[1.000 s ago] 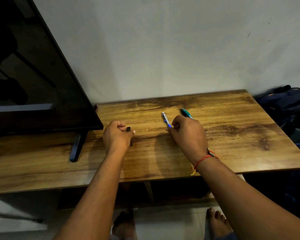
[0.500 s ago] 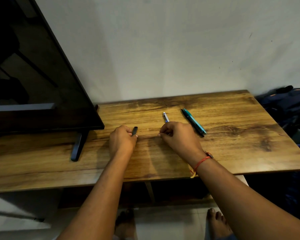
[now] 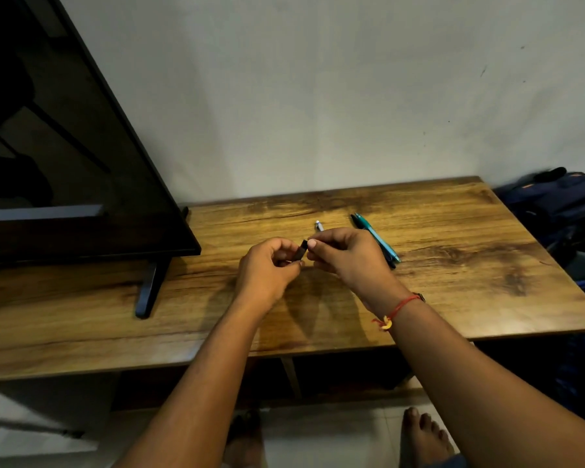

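Hands are held close together over the middle of the table point(image 3: 453, 282), and their shadows are thrown on the wood beneath. A small black cap point(image 3: 300, 252) is pinched by the left hand point(image 3: 267, 268) between the thumb and curled fingers, with its upper end tilted toward the other hand. The right hand point(image 3: 348, 255) is clenched round a pen point(image 3: 319, 225). Only the pen's silvery far end is seen, sticking out past the knuckles toward the wall point(image 3: 318, 96); the rest is hidden inside the fist. A fingertip of that hand is brought just beside the cap's upper end, but whether the two touch cannot be told.

A teal pen point(image 3: 379, 239) is laid flat on the table just right of the right hand, partly covered by it and angled from back left to front right. A red thread point(image 3: 399, 307) is tied round the right wrist.

At the left, a dark TV point(image 3: 65, 163) is stood on the table on a black foot point(image 3: 147, 288). A dark blue backpack point(image 3: 554, 204) is slumped beside the table's right edge; what is in it cannot be seen. Under the tabletop, a shelf point(image 3: 345, 373) is split by an upright into two compartments, both too dark for any contents to be made out. Bare feet point(image 3: 423, 437) are seen on the pale floor point(image 3: 318, 434) below.
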